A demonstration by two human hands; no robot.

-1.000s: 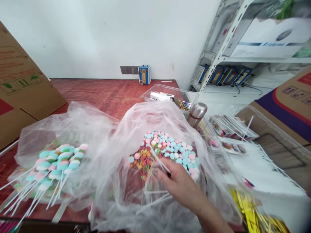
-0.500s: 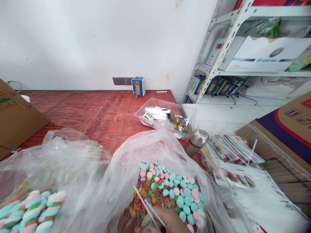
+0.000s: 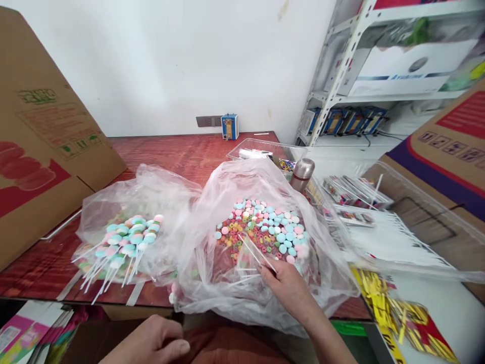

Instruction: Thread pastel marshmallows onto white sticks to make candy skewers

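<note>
My right hand is closed on a pair of thin white sticks, whose tips point into a large clear plastic bag. Inside this bag lie pink, blue and white marshmallows and small coloured cereal rings. Several more white sticks lie by my right fingers. My left hand hovers low in front of the table edge, fingers curled and thumb stretched out, with nothing visible in it. Marshmallow skewers on white sticks are heaped on another plastic bag at the left.
Cardboard boxes stand at the left and right. Behind the bag are a metal flask and a clear tray. To the right lies a clear bin beside packs of sticks. Yellow ties sit at the lower right.
The view has drawn back and tilted down, so the left hand, the skewers and the table's front edge now show. The right hand still holds the white sticks over the bag.
</note>
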